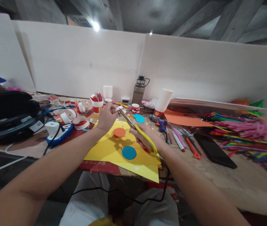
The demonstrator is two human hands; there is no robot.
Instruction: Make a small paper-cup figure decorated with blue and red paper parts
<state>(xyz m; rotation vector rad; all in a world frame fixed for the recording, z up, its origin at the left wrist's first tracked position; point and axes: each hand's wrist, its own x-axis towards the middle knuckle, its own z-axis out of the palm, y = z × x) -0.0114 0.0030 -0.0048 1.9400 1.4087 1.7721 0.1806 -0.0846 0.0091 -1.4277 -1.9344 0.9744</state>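
Note:
My left hand point(107, 116) pinches a small white piece, like paper or a strip of cup point(117, 109), between thumb and fingers. My right hand point(153, 135) is wrapped round the yellow handle of a pair of scissors point(125, 117). The blades point up and left, their tips close to the white piece; I cannot tell whether they touch it. Beneath both hands lie yellow sheets point(100, 149). An orange disc point(119, 132) and a blue disc point(129, 153) rest on these sheets. Just beyond is a light-blue cut shape point(139, 118).
Left stand a blue power strip point(60, 137), cut cup rings point(81, 122) and a cup of red items point(97, 106). Behind are a bottle point(138, 91) and stacked paper cups point(163, 102). Rightward lie a glue gun point(162, 124), markers point(179, 140), a phone point(214, 150) and pipe cleaners point(248, 128).

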